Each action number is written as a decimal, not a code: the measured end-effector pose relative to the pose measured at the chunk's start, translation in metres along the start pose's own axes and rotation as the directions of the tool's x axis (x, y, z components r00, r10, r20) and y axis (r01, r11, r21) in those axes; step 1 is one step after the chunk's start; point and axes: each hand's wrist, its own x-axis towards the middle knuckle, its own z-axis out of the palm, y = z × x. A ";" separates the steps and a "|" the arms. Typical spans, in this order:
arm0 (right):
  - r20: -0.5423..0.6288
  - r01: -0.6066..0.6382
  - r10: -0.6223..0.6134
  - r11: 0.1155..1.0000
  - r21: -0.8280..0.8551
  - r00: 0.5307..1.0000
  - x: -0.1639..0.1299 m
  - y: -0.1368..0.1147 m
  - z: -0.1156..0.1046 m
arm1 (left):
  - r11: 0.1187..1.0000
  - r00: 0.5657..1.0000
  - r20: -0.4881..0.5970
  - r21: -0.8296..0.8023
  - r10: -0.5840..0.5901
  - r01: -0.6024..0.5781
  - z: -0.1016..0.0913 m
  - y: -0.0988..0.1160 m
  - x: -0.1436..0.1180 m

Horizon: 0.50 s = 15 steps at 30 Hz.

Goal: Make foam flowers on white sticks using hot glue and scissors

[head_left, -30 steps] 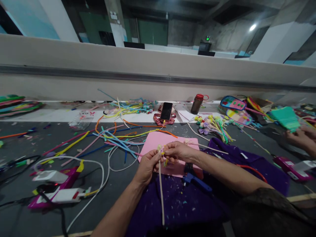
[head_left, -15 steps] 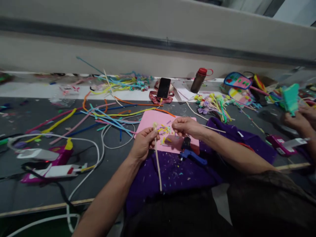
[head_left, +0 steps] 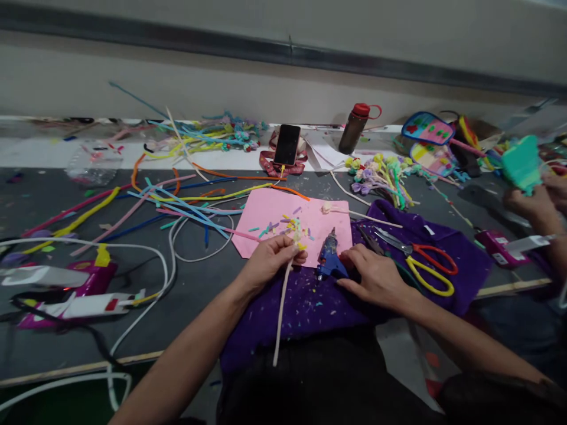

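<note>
My left hand [head_left: 278, 258] pinches a cream pipe cleaner flower stem [head_left: 283, 307] near its small pale head; the stem hangs down over the purple cloth [head_left: 319, 307]. Thumb and fingers apart, my right hand [head_left: 374, 276] hovers at the handle of a blue glue gun [head_left: 329, 257], with nothing seen in its grasp. Under the glue gun's nozzle is a pink sheet [head_left: 261, 212], strewn with small coloured snippets [head_left: 292, 227]. Another cream-headed stem [head_left: 354, 213] lies across the sheet's upper right corner.
Scissors [head_left: 425, 260] with red and yellow handles lie right of my right hand. Loose pipe cleaners [head_left: 186, 206] and magenta devices with white cords [head_left: 80, 289] are at left. Behind stand a phone [head_left: 287, 144], bottle [head_left: 354, 128] and flower bundle [head_left: 381, 177]. A co-worker's hands [head_left: 531, 203] hold a turquoise piece.
My right hand has moved down from the snippets to the glue gun's handle. My left hand, still pinching the stem, is slightly lower and further right. The scissors have come into sight.
</note>
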 end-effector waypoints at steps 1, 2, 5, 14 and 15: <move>0.007 -0.001 0.001 1.000 -0.015 1.000 0.001 -0.001 0.002 | 0.999 1.000 0.005 0.051 0.002 -0.002 0.003 -0.003 0.000; 0.011 -0.003 0.003 1.000 -0.025 1.000 0.003 -0.002 0.003 | 0.993 1.000 0.001 0.115 0.014 -0.014 0.006 -0.005 0.001; 0.020 -0.007 0.007 1.000 -0.021 1.000 0.008 -0.002 0.003 | 0.949 0.996 -0.018 0.306 0.091 -0.081 0.009 -0.013 0.003; -0.026 -0.109 0.192 0.657 0.746 0.981 0.000 0.030 -0.014 | 0.947 0.997 -0.022 0.314 0.070 -0.060 0.005 -0.021 0.009; -0.022 -0.106 0.226 0.539 0.836 0.974 -0.003 0.033 -0.016 | 0.955 0.998 -0.022 0.291 0.057 -0.048 0.005 -0.020 0.009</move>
